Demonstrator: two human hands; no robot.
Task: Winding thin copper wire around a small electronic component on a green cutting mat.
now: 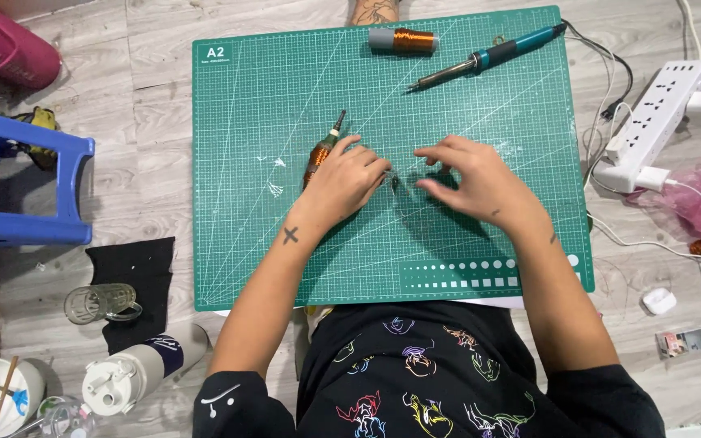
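Though apart, hands (pixel 415 178) curled, fingertips-inward.

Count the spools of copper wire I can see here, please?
2: one spool lies at the green mat's top edge, another beside the left hand.

Both hands, left hand (pixel 346 180) and right hand (pixel 480 180), pinch something tiny, perhaps wire, over the green cutting mat (pixel 480 97).

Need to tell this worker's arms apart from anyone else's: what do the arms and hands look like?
Both hands are bare, no gloves, rings or watch visible. The left hand has a dark cross-shaped mark on the forearm near the wrist. The right hand has small dark marks near the wrist. Short black sleeves; the left sleeve carries a white curved print.
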